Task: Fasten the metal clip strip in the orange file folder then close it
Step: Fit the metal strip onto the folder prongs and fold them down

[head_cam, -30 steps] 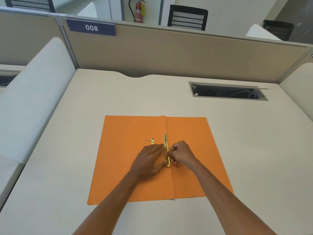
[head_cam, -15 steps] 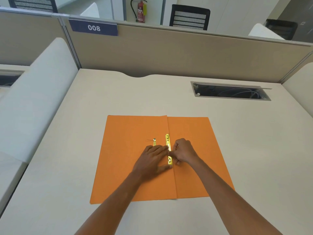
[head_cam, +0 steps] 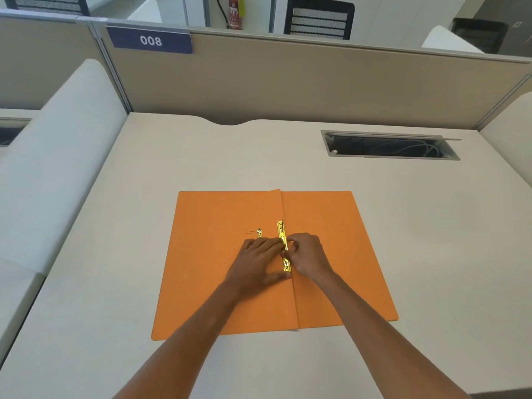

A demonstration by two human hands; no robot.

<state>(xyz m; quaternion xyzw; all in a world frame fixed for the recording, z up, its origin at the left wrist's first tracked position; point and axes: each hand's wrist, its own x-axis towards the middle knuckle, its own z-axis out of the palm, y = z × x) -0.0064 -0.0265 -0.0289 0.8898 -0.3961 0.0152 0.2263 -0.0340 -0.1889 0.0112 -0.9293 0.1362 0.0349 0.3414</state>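
The orange file folder [head_cam: 218, 254] lies open and flat on the desk, its fold running down the middle. A gold metal clip strip [head_cam: 281, 232] lies along the fold, just left of it. My left hand [head_cam: 257, 262] rests palm down on the left leaf, its fingertips pressing on the strip's left edge. My right hand [head_cam: 306, 254] is curled, and its fingertips pinch the middle of the strip from the right. A small second gold piece [head_cam: 259, 232] with thin prongs pokes out beyond my left fingers; most of it is hidden.
The beige desk [head_cam: 144, 254] has a rectangular cable opening [head_cam: 388, 146] at the back right. A tan partition [head_cam: 316, 82] with a "008" label closes off the far edge. White padded dividers stand on both sides.
The camera view has shifted slightly. Both hands stay on the clip strip, with the right fingers moved a little farther up it.
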